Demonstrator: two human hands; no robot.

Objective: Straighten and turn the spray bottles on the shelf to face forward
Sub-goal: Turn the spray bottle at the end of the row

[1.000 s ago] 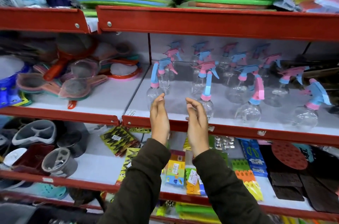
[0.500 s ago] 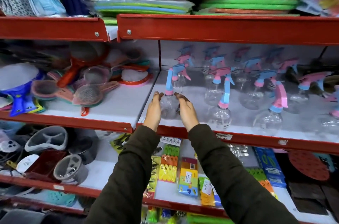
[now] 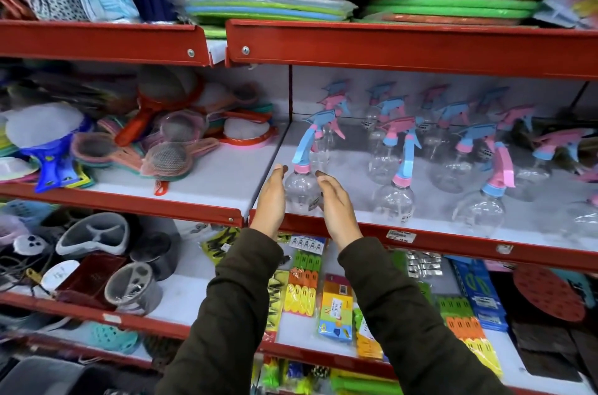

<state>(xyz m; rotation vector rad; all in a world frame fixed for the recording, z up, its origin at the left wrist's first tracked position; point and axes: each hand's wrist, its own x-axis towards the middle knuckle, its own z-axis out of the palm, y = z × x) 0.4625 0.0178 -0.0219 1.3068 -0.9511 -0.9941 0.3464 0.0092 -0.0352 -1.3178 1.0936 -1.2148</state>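
Observation:
Several clear spray bottles with pink and blue trigger heads stand in loose rows on the white middle shelf (image 3: pixel 356 216), their nozzles pointing different ways. The front left spray bottle (image 3: pixel 301 192) has a blue trigger and a pink collar, and its head leans up to the left. My left hand (image 3: pixel 270 200) lies flat against its left side. My right hand (image 3: pixel 336 205) is against its right side, so the bottle sits between my palms with the fingers straight. Two more front bottles (image 3: pixel 396 200) (image 3: pixel 479 213) stand to the right.
A red shelf lip (image 3: pixel 420 237) runs just under my wrists. Mesh strainers (image 3: pixel 168 161) lie on the shelf section to the left. Packets of clips (image 3: pixel 304 284) and grey holders (image 3: pixel 94 236) fill the lower shelf. Folded mats (image 3: pixel 265 6) are stacked on the shelf above.
My two hands moved left from the gap between bottles to the front left spray bottle and closed in on its sides. The view shifted left with them.

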